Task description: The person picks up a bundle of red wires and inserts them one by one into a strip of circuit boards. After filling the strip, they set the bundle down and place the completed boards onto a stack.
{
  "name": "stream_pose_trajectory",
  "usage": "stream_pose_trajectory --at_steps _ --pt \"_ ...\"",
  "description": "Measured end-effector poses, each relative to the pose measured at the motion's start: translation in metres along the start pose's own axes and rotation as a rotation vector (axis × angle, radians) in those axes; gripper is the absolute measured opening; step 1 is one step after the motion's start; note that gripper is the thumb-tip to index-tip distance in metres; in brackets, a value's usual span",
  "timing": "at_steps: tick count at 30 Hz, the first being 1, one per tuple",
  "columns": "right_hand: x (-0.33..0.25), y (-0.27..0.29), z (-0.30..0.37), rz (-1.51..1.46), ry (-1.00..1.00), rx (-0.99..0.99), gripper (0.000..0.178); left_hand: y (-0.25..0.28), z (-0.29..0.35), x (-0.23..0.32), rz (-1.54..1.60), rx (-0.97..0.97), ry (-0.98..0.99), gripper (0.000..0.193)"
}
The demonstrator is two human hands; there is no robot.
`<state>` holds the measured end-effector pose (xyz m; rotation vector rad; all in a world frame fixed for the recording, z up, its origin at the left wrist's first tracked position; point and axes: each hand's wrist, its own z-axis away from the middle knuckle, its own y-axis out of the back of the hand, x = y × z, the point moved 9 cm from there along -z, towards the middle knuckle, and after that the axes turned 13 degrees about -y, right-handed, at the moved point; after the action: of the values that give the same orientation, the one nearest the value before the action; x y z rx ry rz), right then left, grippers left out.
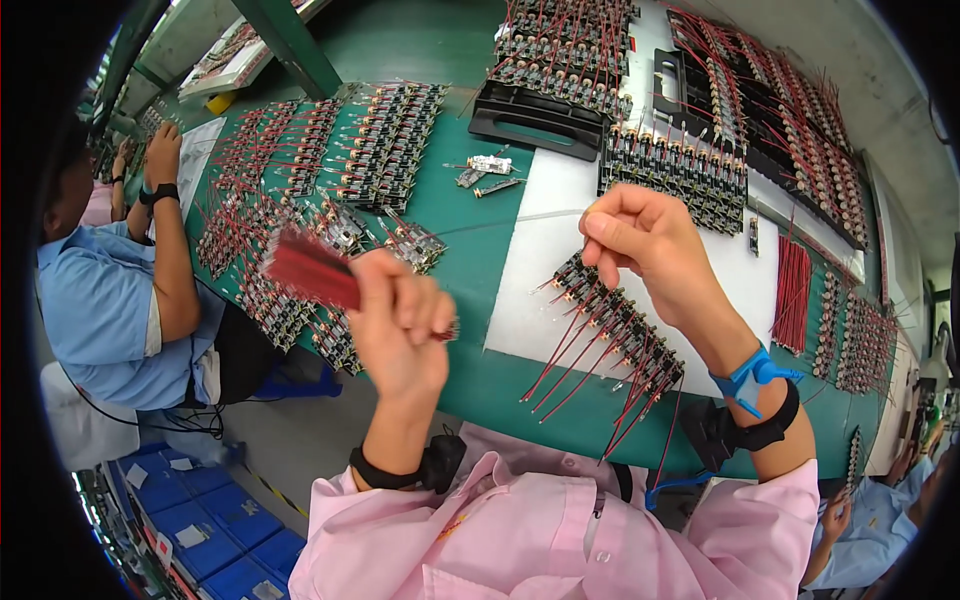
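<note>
L hand [400,310] grips a bundle of red wires [312,272], fingers curled round it, blurred, held above the counter [470,270]. R hand [650,240] has thumb + index pressed tog., seemingly pinching the end of a thin strand [530,216] running off L; too blurred to tell if it's a wire from the bundle. Row of small circuit boards [620,320] lies slantwise nr R hand, mostly on the white sheet [555,180], red leads trailing twd the person. Step looks like wire handling, approx. singling one out; not at the boards yet. Judging from the pose, a move to the row calls for a fine pinch, steady R wrist, L hand keeping the bundle clear of the loose leads.
</note>
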<state>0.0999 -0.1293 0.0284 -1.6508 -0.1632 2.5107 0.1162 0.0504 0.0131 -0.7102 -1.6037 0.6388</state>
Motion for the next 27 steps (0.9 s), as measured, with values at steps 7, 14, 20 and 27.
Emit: stream_pose_trajectory --at_steps 7,14,20,27 --pt "-0.019 0.001 0.015 0.57 0.238 0.107 0.013 -0.001 -0.009 0.069 -0.016 -0.092 -0.295 0.026" --pt "-0.069 -0.017 0.036 0.487 0.539 0.136 0.023 -0.055 0.025 0.021 -0.089 -0.701 0.261 0.03" --pt "-0.072 -0.071 0.041 0.278 0.589 -0.243 0.025 -0.076 0.034 0.015 0.06 -0.692 0.396 0.029" --pt "-0.067 -0.061 0.043 0.571 0.347 -0.195 0.02 -0.072 0.04 0.022 0.241 -0.709 0.4 0.028"
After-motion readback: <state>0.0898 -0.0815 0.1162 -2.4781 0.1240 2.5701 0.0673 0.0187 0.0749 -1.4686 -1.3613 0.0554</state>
